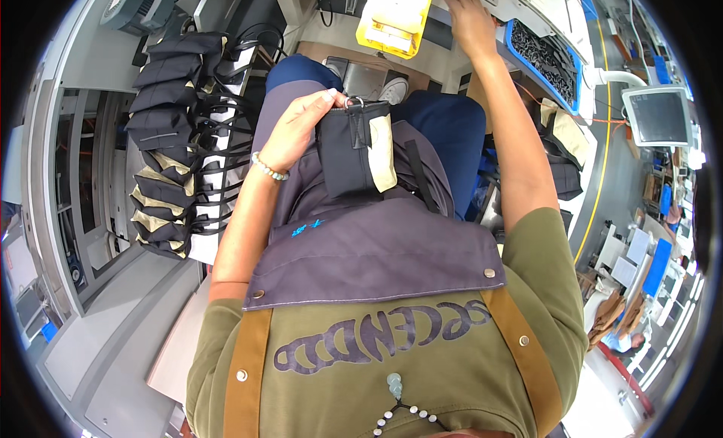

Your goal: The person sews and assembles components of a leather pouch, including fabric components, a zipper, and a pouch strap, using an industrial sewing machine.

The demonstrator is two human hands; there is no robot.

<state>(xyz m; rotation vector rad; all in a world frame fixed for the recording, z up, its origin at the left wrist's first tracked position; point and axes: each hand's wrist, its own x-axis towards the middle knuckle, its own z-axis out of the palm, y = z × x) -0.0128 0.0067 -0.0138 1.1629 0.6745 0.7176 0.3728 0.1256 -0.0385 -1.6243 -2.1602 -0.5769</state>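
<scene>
A small black zippered pouch (346, 155) with a cream side panel lies upright on my lap, over a grey apron. My left hand (301, 125), with a beaded bracelet at its wrist, is closed on the pouch's top edge, beside the zipper and a metal ring. My right hand (471, 27) reaches far forward to the edge of the white worktable, its fingers stretched out. Just left of it stands a yellow bin (365, 42) with pale yellow things inside. What the right fingertips touch is too small to make out.
Several black and cream pouches (162, 129) hang in a row at left, straps over a white board. A blue tray (576, 99) of small black parts sits at right, near more pouches (565, 148) and a screen (657, 115) on an arm.
</scene>
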